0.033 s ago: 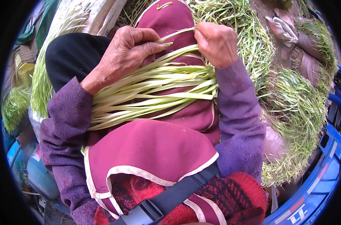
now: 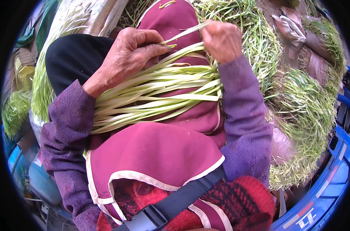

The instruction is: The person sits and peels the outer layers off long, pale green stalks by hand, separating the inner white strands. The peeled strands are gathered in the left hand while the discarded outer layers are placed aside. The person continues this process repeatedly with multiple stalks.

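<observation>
A loose bunch of long, flat, pale green garlic chives [image 2: 155, 90] lies across my lap on a maroon apron [image 2: 155, 144]. Above the bunch, my left hand [image 2: 130, 52] pinches a few chive leaves between thumb and forefinger; a cut-looking green tip pokes out past the thumb. A thin chive strand [image 2: 186, 33] stretches from that pinch up to my right hand [image 2: 223, 41]. My right fingers are curled closed on the strand's far end, and the hand is slightly blurred. What lies inside the curled fingers is hidden.
Heaps of chive leaves and trimmings [image 2: 302, 115] lie on the right, with a blue plastic crate [image 2: 332, 165] beside them. More chives [image 2: 48, 73] rest at the left near a pale sack [image 2: 107, 17]. A yellowish scrap [image 2: 167, 4] sits on the apron over my knee.
My right hand has shifted slightly up, its wrist tilting, and more of the strand shows beside it. The left hand keeps its pinch in nearly the same place.
</observation>
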{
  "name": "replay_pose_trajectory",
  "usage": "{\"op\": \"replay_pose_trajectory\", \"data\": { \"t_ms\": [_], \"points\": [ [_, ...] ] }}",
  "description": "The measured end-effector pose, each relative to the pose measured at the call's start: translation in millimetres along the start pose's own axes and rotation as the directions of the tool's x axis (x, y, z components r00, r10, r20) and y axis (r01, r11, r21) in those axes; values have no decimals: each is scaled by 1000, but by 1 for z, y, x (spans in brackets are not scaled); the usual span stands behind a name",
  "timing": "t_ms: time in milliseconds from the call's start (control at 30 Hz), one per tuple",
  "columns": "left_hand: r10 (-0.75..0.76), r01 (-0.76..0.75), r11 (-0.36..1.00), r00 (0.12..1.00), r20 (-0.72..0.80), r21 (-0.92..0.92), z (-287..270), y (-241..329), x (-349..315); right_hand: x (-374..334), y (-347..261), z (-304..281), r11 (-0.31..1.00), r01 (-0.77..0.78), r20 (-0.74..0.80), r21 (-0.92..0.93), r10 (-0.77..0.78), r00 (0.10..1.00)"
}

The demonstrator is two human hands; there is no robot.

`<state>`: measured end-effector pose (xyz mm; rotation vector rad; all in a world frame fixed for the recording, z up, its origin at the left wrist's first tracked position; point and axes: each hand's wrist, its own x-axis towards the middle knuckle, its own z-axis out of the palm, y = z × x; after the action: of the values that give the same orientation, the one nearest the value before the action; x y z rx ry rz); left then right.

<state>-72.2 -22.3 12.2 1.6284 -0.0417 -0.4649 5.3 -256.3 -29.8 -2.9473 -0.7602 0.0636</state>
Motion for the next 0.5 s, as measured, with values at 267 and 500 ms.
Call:
{"op": "replay_pose_trajectory", "data": {
  "t_ms": [267, 500],
  "points": [
    [146, -163, 923, 986, 74, 348, -7, 2, -4, -52, 85, 6, 960, -261, -199, 99, 276, 940],
    [-87, 75, 994, 983, 161, 77, -4, 3, 2, -93, 40, -34, 890, -79, -343, 449, 254, 904]
  ]
}}
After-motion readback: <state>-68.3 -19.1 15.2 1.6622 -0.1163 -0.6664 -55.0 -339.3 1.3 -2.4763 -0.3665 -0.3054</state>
